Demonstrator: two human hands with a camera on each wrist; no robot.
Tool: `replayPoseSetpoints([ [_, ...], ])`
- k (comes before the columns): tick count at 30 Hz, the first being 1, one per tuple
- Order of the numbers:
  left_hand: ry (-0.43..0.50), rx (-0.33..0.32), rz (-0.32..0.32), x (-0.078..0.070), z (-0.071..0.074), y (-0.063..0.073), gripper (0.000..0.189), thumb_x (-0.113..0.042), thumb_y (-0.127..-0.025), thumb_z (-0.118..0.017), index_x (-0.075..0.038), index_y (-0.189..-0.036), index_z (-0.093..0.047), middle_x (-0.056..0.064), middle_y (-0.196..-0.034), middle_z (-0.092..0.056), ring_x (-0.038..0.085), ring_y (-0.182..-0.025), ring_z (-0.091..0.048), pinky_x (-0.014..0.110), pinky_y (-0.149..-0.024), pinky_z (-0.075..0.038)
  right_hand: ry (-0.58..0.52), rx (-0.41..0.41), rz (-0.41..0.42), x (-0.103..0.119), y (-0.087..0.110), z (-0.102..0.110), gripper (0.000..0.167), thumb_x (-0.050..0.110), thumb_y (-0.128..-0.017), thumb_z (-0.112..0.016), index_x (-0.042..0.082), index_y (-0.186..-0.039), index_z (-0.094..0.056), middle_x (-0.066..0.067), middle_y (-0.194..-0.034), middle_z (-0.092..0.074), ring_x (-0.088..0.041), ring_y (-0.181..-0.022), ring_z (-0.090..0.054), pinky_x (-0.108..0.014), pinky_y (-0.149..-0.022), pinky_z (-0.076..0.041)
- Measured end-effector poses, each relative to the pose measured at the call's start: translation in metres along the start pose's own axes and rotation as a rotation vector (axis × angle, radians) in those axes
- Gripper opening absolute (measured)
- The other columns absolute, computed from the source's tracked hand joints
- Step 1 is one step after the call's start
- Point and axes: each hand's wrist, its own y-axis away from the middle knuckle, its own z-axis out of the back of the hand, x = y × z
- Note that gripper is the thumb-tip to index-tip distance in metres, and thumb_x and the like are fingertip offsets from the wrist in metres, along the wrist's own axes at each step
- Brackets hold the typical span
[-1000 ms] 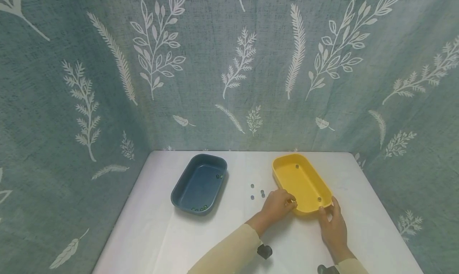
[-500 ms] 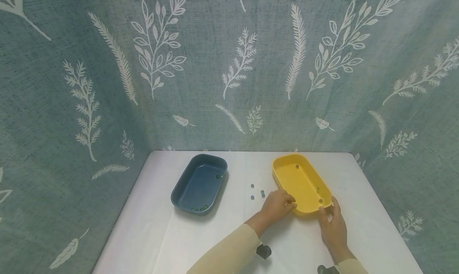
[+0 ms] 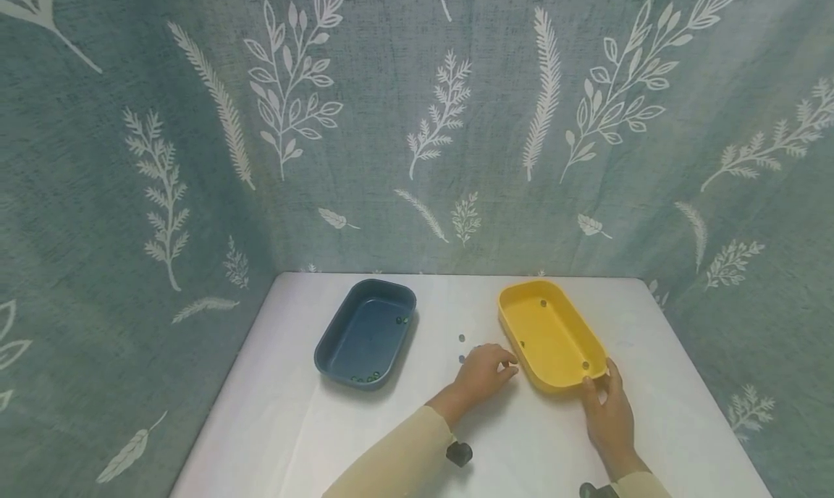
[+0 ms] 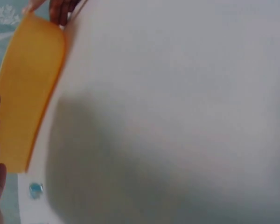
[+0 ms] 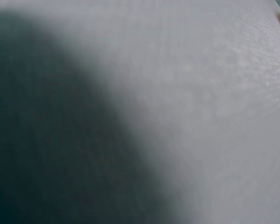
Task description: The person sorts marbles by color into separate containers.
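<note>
In the head view my right hand holds the near right corner of a yellow tray. Inside that tray lie 3 small glass marbles: one at the far end, one by the left wall, one near the held corner. My left hand is just left of the tray, fingers loosely bent, nothing visible between them. Clear bluish marbles sit on the table beyond it, partly covered by the hand. The left wrist view shows the tray's side and one blue marble.
A dark blue tray stands on the left of the white table, with several green marbles along its near and right walls. Patterned grey-green cloth walls in the table's back and sides. The right wrist view is mostly tabletop and dark blur.
My left hand has let go of a marble in the yellow tray and drawn back leftward from its rim. That marble has rolled to the left wall. My right hand stays at the corner.
</note>
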Motion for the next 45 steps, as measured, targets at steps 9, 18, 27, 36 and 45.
replayPoseSetpoints([
  [9,-0.031,-0.018,0.054,0.024,0.007,0.015,0.014,-0.026,-0.091,-0.068,-0.020,-0.101,-0.075,-0.013,-0.095,-0.070,0.007,-0.096,-0.063,0.026,-0.090,-0.047,0.011,0.010,-0.018,0.003,0.002,0.002,0.073,0.047,-0.102,-0.041,0.015,-0.157,-0.006,-0.027,-0.147,-0.037,-0.049,-0.135,-0.030,-0.066,-0.107,-0.021],
  [18,-0.067,-0.056,0.091,0.047,0.014,0.028,0.013,-0.026,-0.090,-0.070,-0.022,-0.102,-0.075,-0.013,-0.094,-0.071,0.009,-0.095,-0.064,0.030,-0.089,-0.048,0.015,0.023,-0.020,0.002,0.001,0.002,0.073,0.046,-0.102,-0.041,0.016,-0.157,-0.004,-0.027,-0.147,-0.036,-0.050,-0.134,-0.030,-0.067,-0.106,-0.021],
  [27,-0.077,-0.048,0.146,0.059,0.021,0.035,0.016,-0.026,-0.090,-0.069,-0.018,-0.103,-0.073,-0.009,-0.096,-0.070,0.011,-0.095,-0.064,0.031,-0.090,-0.048,0.012,0.025,0.006,0.003,0.001,0.003,0.072,0.045,-0.102,-0.040,0.014,-0.157,-0.005,-0.028,-0.146,-0.037,-0.049,-0.135,-0.029,-0.066,-0.107,-0.021],
  [36,-0.023,-0.051,0.219,0.068,0.024,0.034,0.015,-0.025,-0.091,-0.069,-0.018,-0.104,-0.073,-0.007,-0.096,-0.070,0.014,-0.097,-0.063,0.036,-0.092,-0.048,0.011,0.041,-0.025,0.004,0.001,0.004,0.073,0.048,-0.102,-0.039,0.016,-0.157,-0.004,-0.027,-0.147,-0.037,-0.050,-0.135,-0.029,-0.067,-0.106,-0.020],
  [45,0.008,-0.037,0.233,0.077,0.019,0.033,0.015,-0.026,-0.091,-0.068,-0.019,-0.102,-0.072,-0.006,-0.097,-0.070,0.015,-0.097,-0.063,0.038,-0.092,-0.047,0.002,0.032,-0.022,0.005,0.001,0.004,0.072,0.047,-0.102,-0.040,0.015,-0.157,-0.005,-0.027,-0.147,-0.038,-0.049,-0.135,-0.029,-0.066,-0.107,-0.020],
])
